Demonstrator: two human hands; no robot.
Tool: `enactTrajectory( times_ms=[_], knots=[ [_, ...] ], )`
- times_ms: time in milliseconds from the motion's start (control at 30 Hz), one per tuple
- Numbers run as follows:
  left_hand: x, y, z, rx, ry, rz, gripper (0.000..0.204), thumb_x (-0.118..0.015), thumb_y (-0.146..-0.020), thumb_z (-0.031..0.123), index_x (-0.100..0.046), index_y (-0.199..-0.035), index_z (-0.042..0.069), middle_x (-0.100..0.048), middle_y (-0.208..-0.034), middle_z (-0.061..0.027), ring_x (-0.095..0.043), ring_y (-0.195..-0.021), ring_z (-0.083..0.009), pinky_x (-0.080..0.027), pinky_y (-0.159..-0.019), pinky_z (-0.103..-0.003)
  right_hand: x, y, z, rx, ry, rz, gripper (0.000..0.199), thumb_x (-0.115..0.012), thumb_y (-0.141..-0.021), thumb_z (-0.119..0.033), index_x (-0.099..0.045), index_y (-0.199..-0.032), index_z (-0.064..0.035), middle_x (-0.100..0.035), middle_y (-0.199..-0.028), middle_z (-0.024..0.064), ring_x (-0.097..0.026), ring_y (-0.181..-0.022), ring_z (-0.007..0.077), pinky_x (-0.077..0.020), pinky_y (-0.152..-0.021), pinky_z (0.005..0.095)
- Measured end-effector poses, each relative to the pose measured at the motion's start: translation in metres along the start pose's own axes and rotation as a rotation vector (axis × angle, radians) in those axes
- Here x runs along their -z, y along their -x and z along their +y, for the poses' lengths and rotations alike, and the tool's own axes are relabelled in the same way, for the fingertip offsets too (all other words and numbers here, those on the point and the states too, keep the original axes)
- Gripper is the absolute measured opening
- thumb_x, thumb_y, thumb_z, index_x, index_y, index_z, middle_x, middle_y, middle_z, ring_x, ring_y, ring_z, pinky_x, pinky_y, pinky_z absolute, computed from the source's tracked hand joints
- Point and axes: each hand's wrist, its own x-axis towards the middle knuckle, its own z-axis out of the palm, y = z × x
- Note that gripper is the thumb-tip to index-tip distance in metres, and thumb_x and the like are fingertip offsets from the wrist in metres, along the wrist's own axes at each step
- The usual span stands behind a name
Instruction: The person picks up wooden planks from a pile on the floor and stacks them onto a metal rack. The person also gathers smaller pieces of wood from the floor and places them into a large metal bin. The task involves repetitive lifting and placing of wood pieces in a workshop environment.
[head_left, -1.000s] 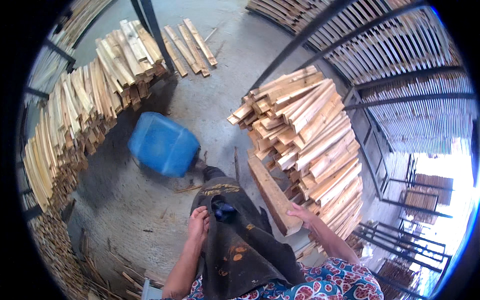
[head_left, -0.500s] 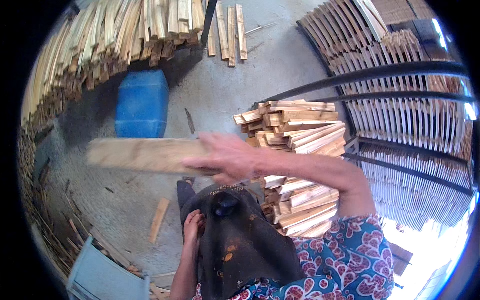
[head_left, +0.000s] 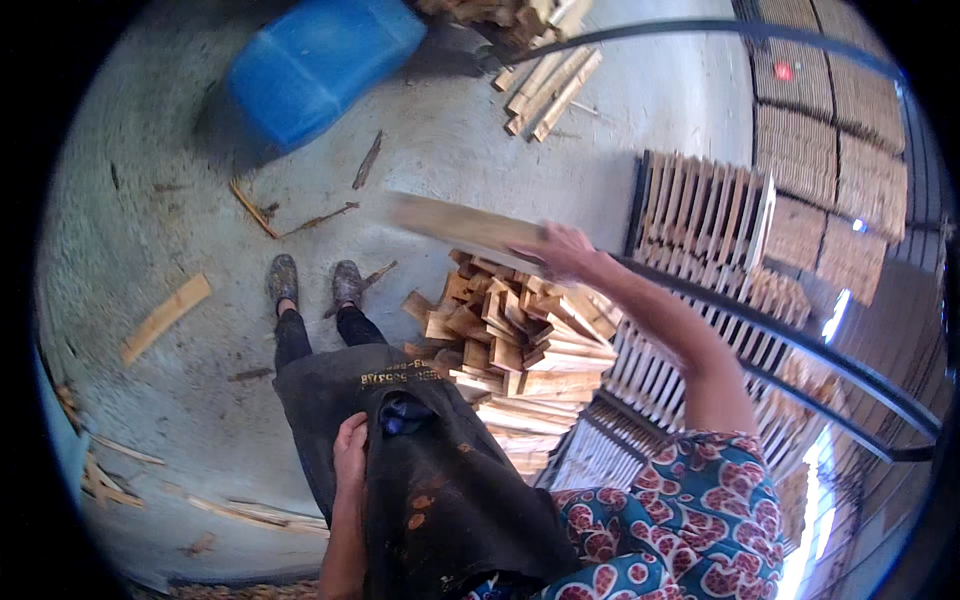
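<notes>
My right hand (head_left: 568,254) is closed around one end of a wooden board (head_left: 460,225). The board juts out to the left, blurred by motion at its far end, above a pile of short planks (head_left: 530,330). Whether it touches the pile I cannot tell. Low in front of me, my left hand (head_left: 350,450) rests beside the dark apron (head_left: 430,490), its fingers curled in. What those fingers hold, if anything, is hidden.
A blue plastic drum (head_left: 325,70) is at the upper left. Several boards (head_left: 550,90) lie on the floor beyond the pile. Black metal rails (head_left: 740,300) cross at right, before stacked slats (head_left: 695,215). A loose plank (head_left: 165,318) and wood scraps lie left of my feet.
The view has turned to the right and down, and my feet now show. My right hand has carried the board from the front left to over the plank pile. My left hand stays by the apron.
</notes>
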Motion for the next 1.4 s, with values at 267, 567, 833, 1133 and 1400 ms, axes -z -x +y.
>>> enactTrajectory(
  times_ms=[267, 567, 833, 1133, 1400],
  knots=[
    [0.03, -0.027, -0.041, 0.004, 0.273, -0.056, 0.03, -0.041, -0.085, 0.013, -0.043, -0.111, 0.0, -0.052, -0.099, -0.007, -0.05, -0.087, -0.0137, -0.041, -0.077, -0.026, 0.046, 0.002, 0.018, -0.102, -0.338, -0.03, 0.072, -0.063, -0.064, -0.018, -0.03, -0.125, -0.0312, -0.056, -0.093, 0.0143, -0.056, -0.084, 0.0276, -0.0452, -0.076, 0.035],
    [0.019, -0.027, -0.013, 0.102, 0.356, -0.02, 0.029, -0.043, -0.083, 0.013, -0.044, -0.109, -0.001, -0.051, -0.099, -0.0079, -0.049, -0.086, -0.0134, -0.038, -0.078, -0.024, 0.101, 0.06, -0.017, 0.297, -0.443, 0.472, 0.084, -0.068, -0.062, -0.024, -0.02, -0.127, -0.0002, -0.028, -0.124, 0.0241, -0.032, -0.114, 0.0339, -0.0286, -0.095, 0.0405],
    [0.027, -0.039, -0.062, 0.115, 0.399, -0.015, 0.028, -0.042, -0.084, 0.012, -0.047, -0.108, 0.001, -0.05, -0.102, -0.006, -0.046, -0.093, -0.0123, -0.034, -0.082, -0.023, -0.022, 0.008, 0.024, -0.202, -0.071, -0.182, 0.077, -0.065, -0.061, -0.019, -0.025, -0.126, -0.0328, -0.04, -0.105, 0.0196, -0.042, -0.1, 0.036, -0.0384, -0.08, 0.0416],
    [0.012, -0.045, -0.053, 0.206, 0.349, 0.084, 0.029, -0.042, -0.083, 0.014, -0.047, -0.108, 0.0, -0.05, -0.102, -0.0073, -0.045, -0.096, -0.0135, -0.032, -0.085, -0.024, -0.054, -0.026, 0.012, -0.14, -0.164, -0.302, 0.073, -0.06, -0.062, -0.021, -0.027, -0.127, -0.0299, -0.044, -0.102, 0.0204, -0.048, -0.092, 0.0342, -0.0399, -0.079, 0.0396],
    [0.017, -0.065, 0.027, 0.011, -0.158, 0.128, 0.023, -0.047, -0.08, 0.007, -0.048, -0.101, -0.001, -0.053, -0.085, -0.0066, -0.049, -0.08, -0.0111, -0.038, -0.073, -0.023, -0.112, -0.007, -0.02, -0.107, -0.662, -0.042, 0.069, -0.059, -0.064, -0.023, -0.03, -0.126, -0.0179, -0.045, -0.105, 0.0201, -0.048, -0.096, 0.0335, -0.0385, -0.083, 0.0348]
  ],
)
